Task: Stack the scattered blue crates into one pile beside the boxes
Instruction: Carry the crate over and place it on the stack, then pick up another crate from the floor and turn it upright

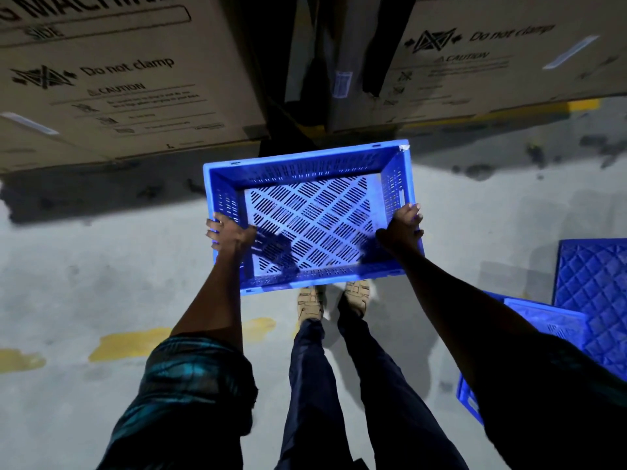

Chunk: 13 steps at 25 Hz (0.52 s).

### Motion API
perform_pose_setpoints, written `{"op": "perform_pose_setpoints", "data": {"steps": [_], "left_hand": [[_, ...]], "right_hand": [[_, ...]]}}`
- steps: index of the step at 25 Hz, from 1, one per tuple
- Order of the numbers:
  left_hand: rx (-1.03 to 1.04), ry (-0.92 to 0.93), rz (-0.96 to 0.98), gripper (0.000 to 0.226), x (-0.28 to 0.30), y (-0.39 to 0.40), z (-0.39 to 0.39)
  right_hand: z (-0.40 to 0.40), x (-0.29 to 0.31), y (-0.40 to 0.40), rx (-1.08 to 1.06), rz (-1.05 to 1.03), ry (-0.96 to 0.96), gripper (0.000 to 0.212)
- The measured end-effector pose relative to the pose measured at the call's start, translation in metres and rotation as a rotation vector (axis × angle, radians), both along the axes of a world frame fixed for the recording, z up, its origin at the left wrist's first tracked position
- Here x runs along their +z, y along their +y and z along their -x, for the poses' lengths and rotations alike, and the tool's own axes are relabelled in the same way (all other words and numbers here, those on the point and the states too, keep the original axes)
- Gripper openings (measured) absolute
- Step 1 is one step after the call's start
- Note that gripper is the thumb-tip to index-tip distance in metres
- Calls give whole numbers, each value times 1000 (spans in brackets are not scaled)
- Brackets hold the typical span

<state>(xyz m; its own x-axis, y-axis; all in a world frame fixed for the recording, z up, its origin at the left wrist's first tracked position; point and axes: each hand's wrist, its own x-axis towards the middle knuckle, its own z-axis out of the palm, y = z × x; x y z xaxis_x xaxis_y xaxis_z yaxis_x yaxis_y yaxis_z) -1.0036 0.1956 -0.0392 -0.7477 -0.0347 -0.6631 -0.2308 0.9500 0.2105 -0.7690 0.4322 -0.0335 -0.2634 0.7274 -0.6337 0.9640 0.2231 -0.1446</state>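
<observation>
Grey concrete floor (101,266) with worn yellow paint. At 4 o'clock, two more crates (590,300), cut off by the right arm and frame edge. Centre: one blue crate (310,215), left hand (230,232) and right hand (403,228) gripping its short rims. At 12 o'clock, two boxes (118,79), tops cropped.

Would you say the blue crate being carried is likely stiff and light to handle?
Probably stiff: the blue crate keeps its shape held only at its short sides by the left hand and right hand. Likely light: it is empty and perforated.
</observation>
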Motion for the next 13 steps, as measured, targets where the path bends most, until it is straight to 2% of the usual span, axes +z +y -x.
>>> {"op": "perform_pose_setpoints", "data": {"steps": [3, 5, 7, 10, 13], "left_hand": [[-104, -65, -84, 96, 15, 14, -17], [-162, -147, -227, 90, 27, 22, -29], [-183, -271, -356, 82, 37, 21, -41], [-195, -357, -400, 77, 39, 19, -74], [-325, -333, -483, 46, 84, 30, -129]], "right_hand": [[-6, 20, -9, -63, 76, 166, 88], [-21, 41, -23, -122, 92, 288, 79], [-44, 69, -40, -167, 61, 350, 75], [-84, 105, -62, -217, -5, 417, 73], [-128, 150, -82, -341, -144, 566, 50]]}}
